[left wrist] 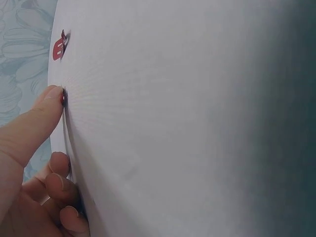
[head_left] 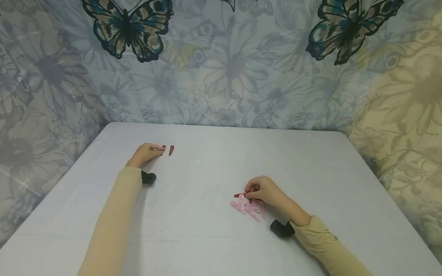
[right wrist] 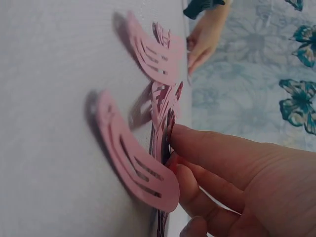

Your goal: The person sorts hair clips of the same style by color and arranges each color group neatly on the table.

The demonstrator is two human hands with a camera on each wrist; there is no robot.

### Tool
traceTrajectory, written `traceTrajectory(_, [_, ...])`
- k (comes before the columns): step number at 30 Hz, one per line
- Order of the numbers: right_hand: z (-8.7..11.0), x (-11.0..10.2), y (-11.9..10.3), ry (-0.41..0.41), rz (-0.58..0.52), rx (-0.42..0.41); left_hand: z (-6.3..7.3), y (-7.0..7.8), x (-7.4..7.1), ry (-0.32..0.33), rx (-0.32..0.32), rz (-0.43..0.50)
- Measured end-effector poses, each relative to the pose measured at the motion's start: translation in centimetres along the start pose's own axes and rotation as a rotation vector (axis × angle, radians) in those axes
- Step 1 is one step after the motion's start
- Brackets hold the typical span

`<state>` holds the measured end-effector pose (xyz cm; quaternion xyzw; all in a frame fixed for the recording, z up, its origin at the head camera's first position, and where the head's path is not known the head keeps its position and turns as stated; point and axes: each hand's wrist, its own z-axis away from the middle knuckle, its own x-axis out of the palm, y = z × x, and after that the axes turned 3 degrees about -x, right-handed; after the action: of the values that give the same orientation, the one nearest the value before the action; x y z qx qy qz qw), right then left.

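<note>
The left hand has thumb and forefinger meeting on a red clip, which sits on the white bench under their tips; its other fingers curl in. The right hand pinches a dark red clip between bent thumb and forefinger; whether it is lifted, I cannot tell. A bit more dark red shows just below the right thumb.

Another red clip lies just beside the left fingertips, to their right, apart from them. Pink clips are heaped below and beside the right fingertips, some overlapping; the right wrist view shows one slotted pink clip close by the fingers.

Behind each hand's fingers, at the wrist, is a dark device, then a pale yellow sleeve. Well beyond both sets of fingers, a flowered backdrop carries large butterflies.
</note>
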<state>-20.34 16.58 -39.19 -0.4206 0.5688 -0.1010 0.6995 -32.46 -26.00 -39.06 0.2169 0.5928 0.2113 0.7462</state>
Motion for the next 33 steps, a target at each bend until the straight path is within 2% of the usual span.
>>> traceTrajectory(7, [0.1, 0.2, -0.1, -0.008, -0.004, 0.019, -0.2, 0.2, -0.2, -0.007, 0.004, -0.006])
traceTrajectory(14, [0.3, -0.3, 0.4, -0.020, -0.076, 0.012, 0.4, 0.8, 0.0, -0.011, -0.029, 0.027])
traceTrajectory(21, [0.0, -0.3, 0.7, 0.055, -0.112, 0.006, 0.8, 1.0, 0.0, 0.012, -0.008, 0.016])
traceTrajectory(26, [-0.1, -0.4, 0.3, 0.090, -0.142, -0.005, 1.0, 1.2, -0.1, 0.019, -0.021, 0.015])
traceTrajectory(33, [0.3, -0.6, 0.2, 0.058, -0.213, 0.010, 1.4, 1.2, 0.1, 0.013, -0.020, -0.003])
